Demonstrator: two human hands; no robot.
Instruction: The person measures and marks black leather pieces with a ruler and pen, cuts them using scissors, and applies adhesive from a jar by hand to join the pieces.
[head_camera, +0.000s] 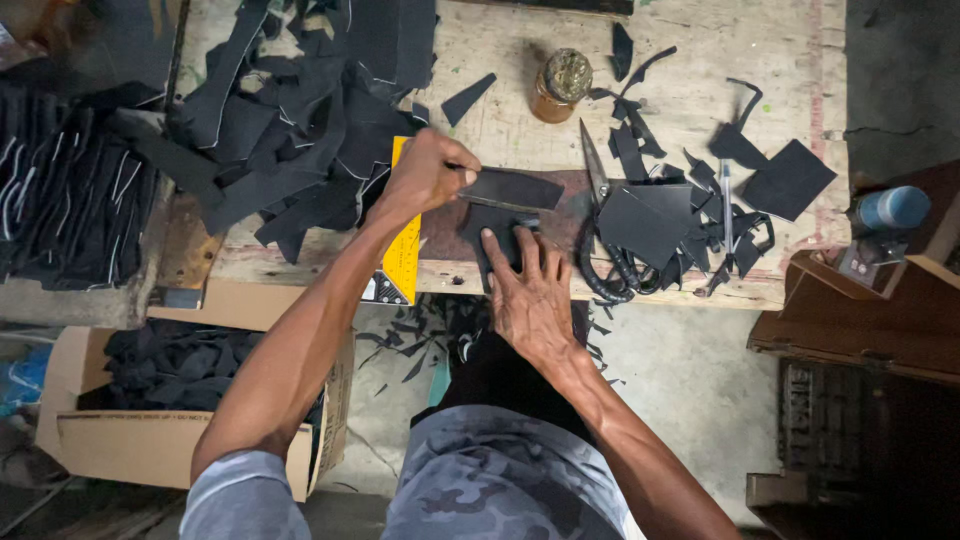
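Black sheet piece (497, 228) lies pinned under my flat, spread right-hand fingers (520, 262) for steadiness; beside it, left-hand fingers (440, 170) curl tight around a blade-like tool (515, 188).

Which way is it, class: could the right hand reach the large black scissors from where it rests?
Probably yes. The right hand presses a dark piece, and the scissors lie just beside it on the bench, with nothing between.

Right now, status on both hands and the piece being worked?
Left hand fisted on a tool over the black piece. Right hand flat, pinning it. Scissors close by on the right.
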